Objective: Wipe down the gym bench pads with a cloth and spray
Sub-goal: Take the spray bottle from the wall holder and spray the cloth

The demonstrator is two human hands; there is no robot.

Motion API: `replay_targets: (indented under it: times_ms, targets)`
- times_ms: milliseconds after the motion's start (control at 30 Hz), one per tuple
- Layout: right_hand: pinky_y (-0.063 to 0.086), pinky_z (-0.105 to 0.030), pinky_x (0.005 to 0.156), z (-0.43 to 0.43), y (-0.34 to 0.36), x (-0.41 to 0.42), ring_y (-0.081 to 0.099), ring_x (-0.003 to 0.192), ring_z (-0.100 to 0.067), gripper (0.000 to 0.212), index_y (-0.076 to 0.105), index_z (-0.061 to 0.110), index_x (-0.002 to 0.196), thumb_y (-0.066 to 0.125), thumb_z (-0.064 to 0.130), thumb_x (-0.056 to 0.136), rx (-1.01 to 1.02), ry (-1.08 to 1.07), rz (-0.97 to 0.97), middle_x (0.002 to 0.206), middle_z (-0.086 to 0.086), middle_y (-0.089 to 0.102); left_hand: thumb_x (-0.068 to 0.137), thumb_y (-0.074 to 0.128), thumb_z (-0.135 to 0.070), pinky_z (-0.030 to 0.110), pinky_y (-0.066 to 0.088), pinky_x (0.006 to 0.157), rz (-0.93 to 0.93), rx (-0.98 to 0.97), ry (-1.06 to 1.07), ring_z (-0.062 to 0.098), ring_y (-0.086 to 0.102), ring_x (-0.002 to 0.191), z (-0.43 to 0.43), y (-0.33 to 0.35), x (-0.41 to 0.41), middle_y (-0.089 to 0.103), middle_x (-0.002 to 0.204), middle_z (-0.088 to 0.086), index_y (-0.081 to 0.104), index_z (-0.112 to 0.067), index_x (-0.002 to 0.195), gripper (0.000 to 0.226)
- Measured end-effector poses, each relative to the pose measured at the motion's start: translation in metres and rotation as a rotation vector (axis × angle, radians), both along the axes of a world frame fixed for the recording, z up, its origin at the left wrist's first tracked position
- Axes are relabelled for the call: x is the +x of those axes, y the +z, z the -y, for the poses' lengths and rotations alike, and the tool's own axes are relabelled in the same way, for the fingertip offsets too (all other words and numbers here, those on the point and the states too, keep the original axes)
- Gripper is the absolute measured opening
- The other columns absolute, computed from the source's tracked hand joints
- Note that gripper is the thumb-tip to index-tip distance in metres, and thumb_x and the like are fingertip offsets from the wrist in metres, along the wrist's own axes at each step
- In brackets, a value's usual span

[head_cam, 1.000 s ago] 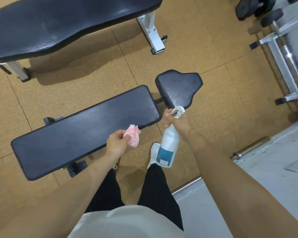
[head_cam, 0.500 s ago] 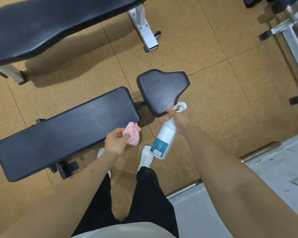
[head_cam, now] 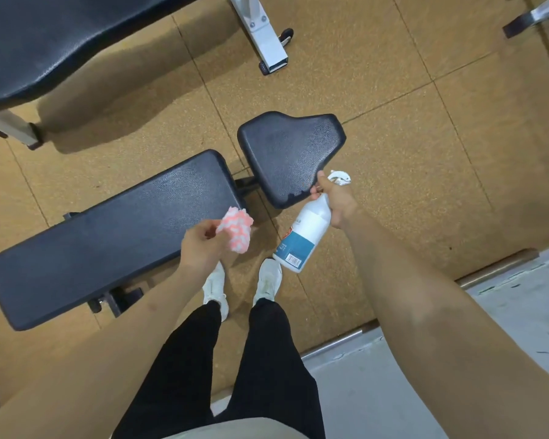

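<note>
Tan speckled floor tiles (head_cam: 393, 90) are filling the frame, seen from standing height.

- Right hand (head_cam: 336, 198) is gripping the neck of a white plastic spray bottle with a teal label (head_cam: 301, 236), just beside the lower right corner of the small black wedge-shaped seat pad (head_cam: 289, 153) at centre.
- Bottle's long axis is running diagonally. The trigger head is pointing to the upper right and the base is hanging toward lower centre. Nozzle direction is too small to tell.
- Left hand (head_cam: 202, 245) is pinching a bunched pink-and-white cloth (head_cam: 236, 229) over the right end of the long black rectangular back pad (head_cam: 108, 236).
- Judging: the spraying step is under way. The next move is calling for the cloth to press flat on a pad and sweep along it.
</note>
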State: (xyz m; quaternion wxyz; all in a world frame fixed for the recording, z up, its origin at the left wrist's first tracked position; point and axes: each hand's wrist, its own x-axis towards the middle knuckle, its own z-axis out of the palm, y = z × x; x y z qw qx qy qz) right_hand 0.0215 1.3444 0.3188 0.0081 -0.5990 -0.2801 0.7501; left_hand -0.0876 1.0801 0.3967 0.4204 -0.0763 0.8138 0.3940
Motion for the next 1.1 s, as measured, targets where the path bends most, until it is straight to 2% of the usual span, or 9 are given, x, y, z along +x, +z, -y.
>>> replay_targets:
  times_ms: [100, 167, 400, 533, 600, 667, 767, 933, 1100]
  targets:
    - [0.054, -0.033, 0.06, -0.009, -0.008, -0.002, 0.062, 0.052, -0.011, 0.021, 0.061, 0.014, 0.092, 0.071, 0.032, 0.093, -0.011, 0.016, 0.039, 0.075, -0.004, 0.065, 0.093, 0.066, -0.012, 0.02, 0.049, 0.069, -0.063, -0.024, -0.07, 0.009, 0.065, 0.077, -0.002, -0.005, 0.001, 0.072, 0.087, -0.001, 0.074, -0.009, 0.104, 0.014]
    - [0.055, -0.034, 0.061, -0.014, -0.012, -0.001, 0.067, 0.061, -0.01, 0.023, 0.064, 0.015, 0.103, 0.072, 0.034, 0.092, 0.007, 0.031, 0.071, 0.092, -0.002, 0.072, 0.095, 0.063, -0.011, 0.015, 0.046, 0.063, -0.071, -0.043, -0.077, 0.005, 0.063, 0.075, -0.003, -0.007, 0.002, 0.07, 0.085, -0.002, 0.073, -0.01, 0.102, 0.012]
    - [0.055, -0.025, 0.054, -0.028, -0.006, 0.009, 0.056, 0.052, -0.009, 0.026, 0.057, 0.015, 0.081, 0.066, 0.035, 0.096, -0.108, -0.175, 0.084, 0.065, 0.001, 0.06, 0.093, 0.061, -0.018, 0.032, 0.042, 0.062, -0.005, -0.074, -0.035, 0.019, 0.057, 0.07, -0.021, -0.023, -0.005, 0.066, 0.08, 0.009, 0.064, -0.01, 0.085, 0.012]
    - [0.053, -0.032, 0.063, -0.019, -0.007, 0.0, 0.057, 0.05, -0.008, 0.033, 0.064, 0.012, 0.086, 0.061, 0.043, 0.098, -0.123, -0.112, 0.06, 0.073, 0.001, 0.063, 0.095, 0.062, -0.02, 0.032, 0.037, 0.061, 0.047, -0.094, -0.05, 0.019, 0.049, 0.07, -0.039, -0.037, -0.006, 0.054, 0.076, 0.003, 0.055, -0.01, 0.081, 0.018]
    - [0.053, -0.033, 0.066, -0.011, -0.009, -0.01, 0.058, 0.055, -0.007, 0.038, 0.069, 0.008, 0.106, 0.06, 0.045, 0.098, -0.112, -0.09, 0.06, 0.076, 0.004, 0.066, 0.094, 0.061, -0.018, 0.034, 0.046, 0.067, 0.133, -0.072, 0.0, 0.023, 0.055, 0.075, -0.043, -0.044, -0.006, 0.06, 0.081, 0.007, 0.056, -0.009, 0.088, 0.012]
    - [0.054, -0.031, 0.064, 0.001, -0.009, -0.021, 0.059, 0.061, -0.008, 0.032, 0.068, 0.012, 0.097, 0.06, 0.044, 0.097, -0.102, -0.123, 0.066, 0.081, 0.003, 0.068, 0.091, 0.058, -0.015, 0.046, 0.059, 0.083, 0.278, -0.014, 0.104, 0.032, 0.068, 0.088, -0.044, -0.05, -0.006, 0.07, 0.101, 0.019, 0.058, -0.007, 0.098, 0.01]
    - [0.056, -0.03, 0.062, 0.02, -0.008, -0.035, 0.059, 0.06, -0.009, 0.03, 0.057, 0.017, 0.08, 0.063, 0.042, 0.096, -0.126, -0.218, 0.079, 0.069, 0.002, 0.065, 0.098, 0.054, -0.011, 0.053, 0.06, 0.084, 0.466, 0.071, 0.196, 0.033, 0.072, 0.099, -0.041, -0.049, -0.008, 0.07, 0.118, 0.013, 0.052, -0.011, 0.124, 0.027]
    - [0.054, -0.032, 0.065, 0.036, -0.015, -0.052, 0.056, 0.06, -0.011, 0.035, 0.052, 0.016, 0.077, 0.059, 0.043, 0.099, -0.121, -0.218, 0.09, 0.067, 0.0, 0.059, 0.095, 0.062, -0.048, 0.048, 0.056, 0.095, 0.824, 0.255, 0.191, 0.033, 0.068, 0.117, -0.017, -0.056, -0.015, 0.07, 0.13, 0.013, 0.055, -0.022, 0.139, 0.052]
    - [0.053, -0.035, 0.075, 0.033, -0.04, -0.055, 0.063, 0.074, -0.017, 0.044, 0.057, 0.016, 0.085, 0.047, 0.056, 0.101, -0.156, -0.229, 0.113, 0.078, -0.003, 0.063, 0.068, 0.095, -0.02, 0.036, 0.061, 0.086, 0.693, 0.292, 0.216, 0.033, 0.071, 0.113, -0.007, -0.075, 0.003, 0.058, 0.142, 0.011, 0.042, -0.026, 0.146, 0.095]
